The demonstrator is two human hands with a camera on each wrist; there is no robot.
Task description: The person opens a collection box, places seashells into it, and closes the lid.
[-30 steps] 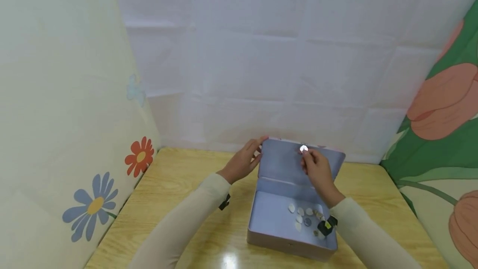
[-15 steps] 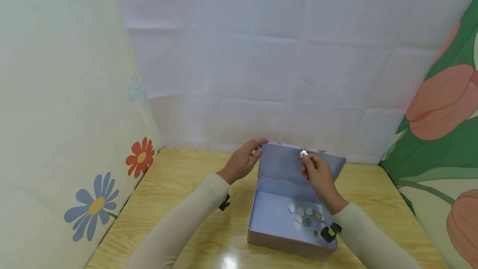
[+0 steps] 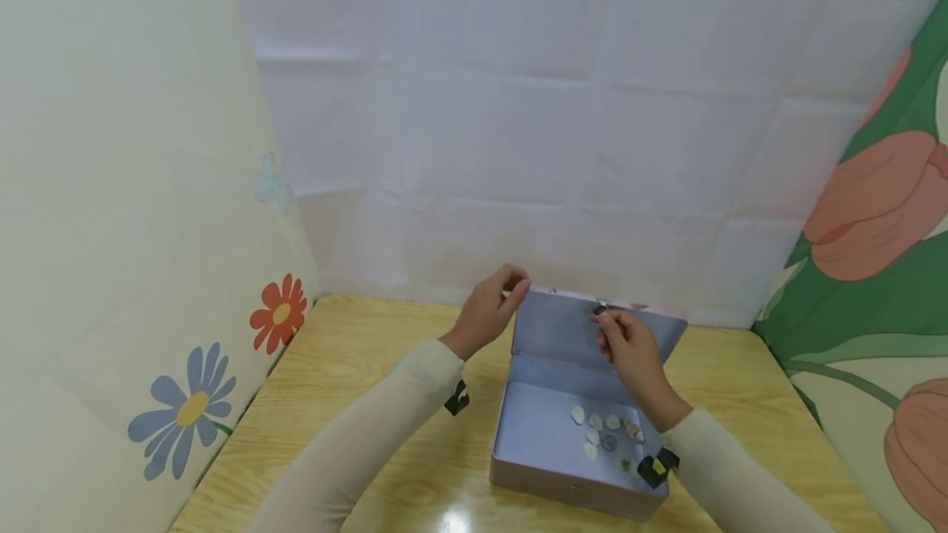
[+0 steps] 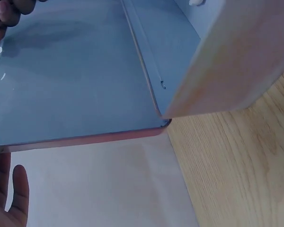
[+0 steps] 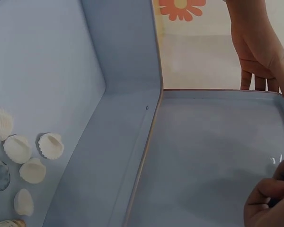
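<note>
A hinged tin box (image 3: 541,471) stands on the table with its lid (image 3: 551,323) raised, the blue-grey inside facing me. My left hand (image 3: 485,311) holds the lid at its upper left corner; in the right wrist view the left hand's fingers (image 5: 259,82) go behind the rim. Near the middle of the lid's top edge, my right hand (image 3: 633,352) pinches a small metal clasp (image 3: 601,308), mostly covered by the fingertips. Several white seashells (image 3: 595,420) lie in the right part of the box, with a dark round shell (image 3: 609,442) and a spiral shell (image 3: 631,428) among them.
The wooden table (image 3: 355,385) extends on both sides of the box. A white cloth (image 3: 459,146) hangs behind it. Flower-printed panels stand at the left (image 3: 148,229) and right (image 3: 881,253).
The lid's top edge has sunk slightly, and the right hand has gone down with it. The clasp's bright glint has turned dark. The left thumb has moved up onto the lid's corner.
</note>
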